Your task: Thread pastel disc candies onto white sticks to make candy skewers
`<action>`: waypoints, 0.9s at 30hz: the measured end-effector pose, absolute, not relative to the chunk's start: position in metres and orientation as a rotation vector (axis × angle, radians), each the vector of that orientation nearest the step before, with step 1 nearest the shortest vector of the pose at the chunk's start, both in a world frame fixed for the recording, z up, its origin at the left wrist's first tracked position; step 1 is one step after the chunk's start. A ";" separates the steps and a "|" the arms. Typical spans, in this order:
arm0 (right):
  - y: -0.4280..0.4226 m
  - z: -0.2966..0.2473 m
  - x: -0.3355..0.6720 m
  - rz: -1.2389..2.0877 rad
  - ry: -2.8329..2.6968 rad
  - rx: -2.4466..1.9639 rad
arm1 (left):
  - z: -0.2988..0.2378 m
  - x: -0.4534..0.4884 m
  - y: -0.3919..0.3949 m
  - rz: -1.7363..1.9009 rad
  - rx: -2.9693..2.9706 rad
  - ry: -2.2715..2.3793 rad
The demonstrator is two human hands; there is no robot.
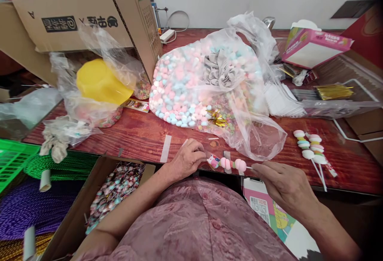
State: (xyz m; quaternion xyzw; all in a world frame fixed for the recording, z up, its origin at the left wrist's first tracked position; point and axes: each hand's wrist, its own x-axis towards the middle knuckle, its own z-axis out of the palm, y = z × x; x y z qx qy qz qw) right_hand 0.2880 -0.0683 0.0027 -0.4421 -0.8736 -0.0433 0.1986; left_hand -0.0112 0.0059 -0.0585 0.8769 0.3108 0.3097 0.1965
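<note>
A marshmallow skewer [240, 165] with pink marshmallows and small coloured candies lies level at the table's front edge. My right hand [285, 181] is closed on its white stick. My left hand [188, 159] pinches the far end of a clear plastic wrapper [213, 160] with a colourful print, which reaches the skewer's candy end. How far the wrapper covers the candy I cannot tell. To the right lie two more marshmallow skewers [316, 148], side by side. Behind my hands rests a large clear bag of pastel marshmallows [176, 89].
A cardboard box [86, 18] and a yellow bowl [98, 79] in plastic stand left. Gold twist ties [334, 91] lie in a clear bin at right. Below the table edge, an open carton [89, 189] holds many wrapped skewers. A green basket [14, 159] sits far left.
</note>
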 end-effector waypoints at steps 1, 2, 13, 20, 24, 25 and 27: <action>-0.068 0.001 0.285 -0.092 -2.431 -1.228 | -0.057 -0.011 0.006 0.894 2.467 0.840; -0.068 -0.001 0.282 -0.074 -2.409 -1.226 | -0.055 -0.011 0.007 0.918 2.462 0.804; -0.074 -0.032 0.264 0.184 -2.028 -1.137 | -0.031 -0.016 0.005 0.542 2.301 0.908; -0.069 -0.025 0.255 -0.166 -2.294 -1.114 | -0.031 -0.009 0.007 0.180 2.378 1.065; -0.060 -0.016 0.255 -0.239 -2.401 -1.064 | -0.022 -0.005 0.009 0.054 2.463 1.074; -0.057 -0.014 0.256 -0.214 -2.413 -1.050 | -0.020 -0.004 0.010 0.023 2.488 1.075; -0.053 -0.009 0.256 -0.106 -2.407 -1.032 | -0.016 -0.002 0.010 -0.028 2.545 1.082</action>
